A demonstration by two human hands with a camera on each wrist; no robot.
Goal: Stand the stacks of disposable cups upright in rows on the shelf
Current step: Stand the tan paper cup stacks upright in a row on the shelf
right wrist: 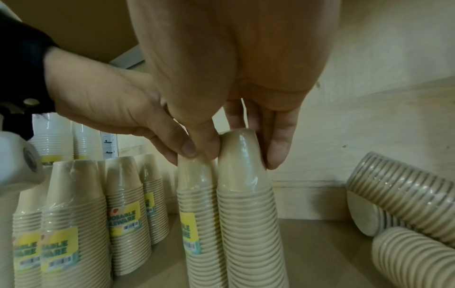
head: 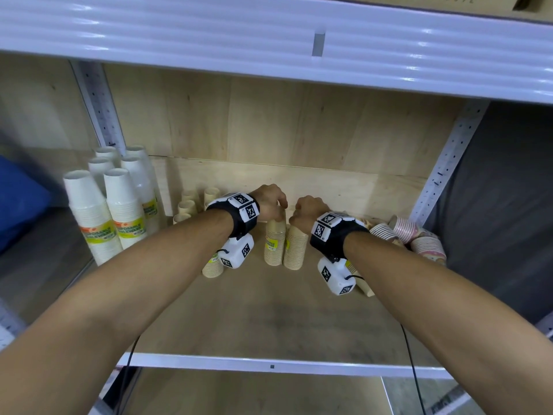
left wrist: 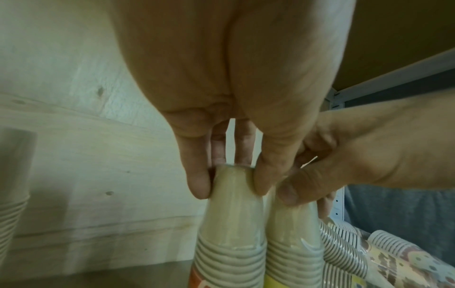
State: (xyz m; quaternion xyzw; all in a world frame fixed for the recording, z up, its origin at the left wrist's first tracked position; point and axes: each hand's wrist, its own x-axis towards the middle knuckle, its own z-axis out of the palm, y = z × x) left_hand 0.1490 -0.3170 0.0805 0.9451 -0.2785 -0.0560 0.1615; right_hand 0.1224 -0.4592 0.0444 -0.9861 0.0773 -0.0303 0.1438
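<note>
Two plastic-wrapped stacks of tan disposable cups stand upright side by side in the middle of the wooden shelf [head: 269, 313]. My left hand [head: 276, 206] pinches the top of the left stack [head: 274, 244] between thumb and fingers. My right hand [head: 299, 212] grips the top of the right stack [head: 296, 250] the same way. In the left wrist view, my left hand [left wrist: 231, 181] closes round the left stack [left wrist: 229, 230]. In the right wrist view, my right hand [right wrist: 242, 150] holds the right stack [right wrist: 246, 214], which touches the left stack [right wrist: 199, 204].
Tall white cup stacks [head: 101, 211] stand at the far left, with upright tan stacks [head: 188, 205] behind my left wrist. Patterned stacks [head: 419, 235] lie on their sides at the right. The upper shelf [head: 269, 40] hangs low overhead. Bare shelf board reaches the front edge [head: 269, 365].
</note>
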